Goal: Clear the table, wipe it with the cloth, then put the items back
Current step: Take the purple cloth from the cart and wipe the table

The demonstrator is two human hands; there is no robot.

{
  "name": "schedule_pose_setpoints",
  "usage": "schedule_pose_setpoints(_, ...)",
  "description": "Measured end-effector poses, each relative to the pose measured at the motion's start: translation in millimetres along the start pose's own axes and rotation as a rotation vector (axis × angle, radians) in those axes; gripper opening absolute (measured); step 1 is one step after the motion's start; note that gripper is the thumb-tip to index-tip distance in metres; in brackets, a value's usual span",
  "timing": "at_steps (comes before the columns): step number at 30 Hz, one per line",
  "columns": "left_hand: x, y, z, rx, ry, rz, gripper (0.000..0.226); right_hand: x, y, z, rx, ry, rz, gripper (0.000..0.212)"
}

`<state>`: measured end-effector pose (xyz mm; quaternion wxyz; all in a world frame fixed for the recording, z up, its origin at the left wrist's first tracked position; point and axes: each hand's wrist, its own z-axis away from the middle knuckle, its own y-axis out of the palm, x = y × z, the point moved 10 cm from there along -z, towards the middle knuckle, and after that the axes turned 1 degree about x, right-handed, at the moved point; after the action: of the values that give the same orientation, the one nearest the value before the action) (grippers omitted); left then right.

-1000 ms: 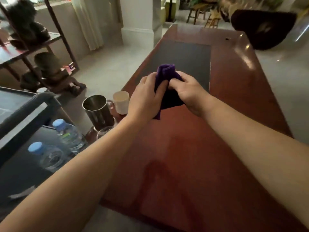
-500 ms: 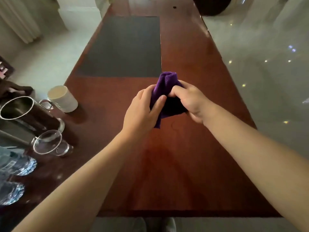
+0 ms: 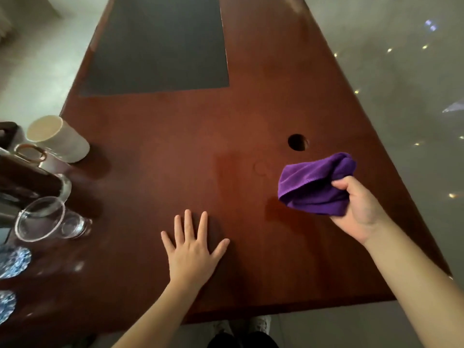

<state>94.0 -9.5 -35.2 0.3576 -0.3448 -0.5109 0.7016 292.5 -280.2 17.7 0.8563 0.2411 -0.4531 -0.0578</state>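
The surface point(image 3: 190, 151) is a long reddish-brown wooden top with a glossy sheen, a dark grey rectangular panel set into its far half and a round hole point(image 3: 297, 142) toward its right side. The cloth point(image 3: 313, 187) is deep purple and bunched into a loose fold, held off the wood just nearer than the hole and slightly right of it. Left of the hole, at the far-left edge, a cream mug point(image 3: 56, 138) stands upright. Nearer than the mug, along the same edge, a clear glass point(image 3: 47, 219) lies on its side, mouth toward the viewer.
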Motion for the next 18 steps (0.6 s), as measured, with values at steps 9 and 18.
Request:
schedule_pose_setpoints(9,3,13,-1,-0.025,-0.024,-0.016,0.088,41,-101,32,-0.511,-0.374,0.052,0.036)
schedule_pose_setpoints(18,2,13,0,-0.053,-0.016,-0.024,0.087,0,-58,5,-0.310,-0.380,1.585,0.053)
